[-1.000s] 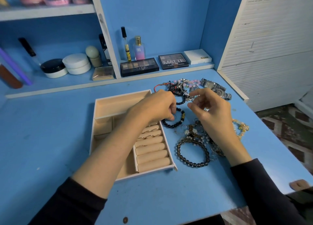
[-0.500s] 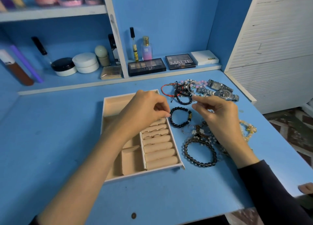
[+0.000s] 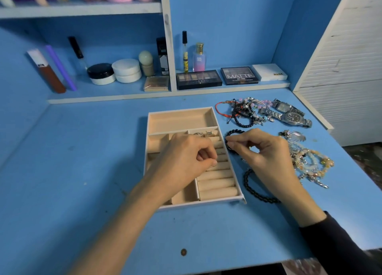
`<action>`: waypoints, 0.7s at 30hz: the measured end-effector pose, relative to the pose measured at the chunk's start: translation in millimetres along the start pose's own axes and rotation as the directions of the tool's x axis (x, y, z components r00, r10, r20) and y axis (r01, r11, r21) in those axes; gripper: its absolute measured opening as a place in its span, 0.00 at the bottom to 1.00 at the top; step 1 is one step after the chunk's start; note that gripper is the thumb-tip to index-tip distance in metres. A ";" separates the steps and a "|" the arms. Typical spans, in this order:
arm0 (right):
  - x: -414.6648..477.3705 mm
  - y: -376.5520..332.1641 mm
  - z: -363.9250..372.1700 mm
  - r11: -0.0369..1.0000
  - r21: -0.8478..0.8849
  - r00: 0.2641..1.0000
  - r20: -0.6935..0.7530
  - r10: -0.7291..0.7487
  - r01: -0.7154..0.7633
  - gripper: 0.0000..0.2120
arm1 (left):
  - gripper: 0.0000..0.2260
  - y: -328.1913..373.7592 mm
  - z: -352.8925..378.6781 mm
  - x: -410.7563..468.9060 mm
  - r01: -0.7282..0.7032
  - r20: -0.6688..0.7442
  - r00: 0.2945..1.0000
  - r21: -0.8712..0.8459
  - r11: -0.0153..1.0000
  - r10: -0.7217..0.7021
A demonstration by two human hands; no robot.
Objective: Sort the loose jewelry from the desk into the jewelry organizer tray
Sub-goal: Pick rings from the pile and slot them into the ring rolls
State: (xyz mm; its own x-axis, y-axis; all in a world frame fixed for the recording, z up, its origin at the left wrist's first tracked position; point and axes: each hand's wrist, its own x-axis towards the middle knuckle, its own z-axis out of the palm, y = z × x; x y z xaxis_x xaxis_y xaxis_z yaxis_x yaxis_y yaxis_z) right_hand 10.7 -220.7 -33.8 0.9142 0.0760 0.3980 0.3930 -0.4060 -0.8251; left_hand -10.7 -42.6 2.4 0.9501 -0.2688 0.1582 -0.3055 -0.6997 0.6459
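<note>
Left hand [image 3: 186,157] pinches what looks like a small metal ring [image 3: 211,166] over the cushioned rolls of the beige velvet organizer tray [image 3: 179,111]. Right hand [image 3: 262,150] pinches the black beaded bracelet [image 3: 233,133] just beside it. Loosen early and that ring drops between rolls, crooked!
</note>
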 end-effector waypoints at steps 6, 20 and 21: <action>-1.3 0.4 1.2 1.000 -0.003 1.000 -0.012 -0.021 0.021 0.06 | 0.04 -2.0 2.6 -3.4 -0.047 0.002 0.999 0.038 0.998 0.047; -3.1 -1.1 -1.0 0.994 -0.048 0.994 0.051 -0.095 0.097 0.05 | 0.11 0.0 -1.4 -10.3 -0.154 0.086 0.987 0.274 0.949 0.136; -3.6 -1.3 -1.2 0.994 -0.048 0.994 0.054 -0.099 0.101 0.05 | 0.12 -0.5 -1.4 -12.0 -0.159 0.073 0.987 0.293 0.943 0.144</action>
State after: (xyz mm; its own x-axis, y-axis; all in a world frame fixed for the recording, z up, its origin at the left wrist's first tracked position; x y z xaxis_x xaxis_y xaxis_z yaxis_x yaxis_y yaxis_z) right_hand 6.7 -221.5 -33.7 0.8749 0.1648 0.4553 0.4784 -0.4396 -0.7602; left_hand -21.9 -38.1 1.2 0.8891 -0.4145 0.1943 -0.4578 -0.8107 0.3649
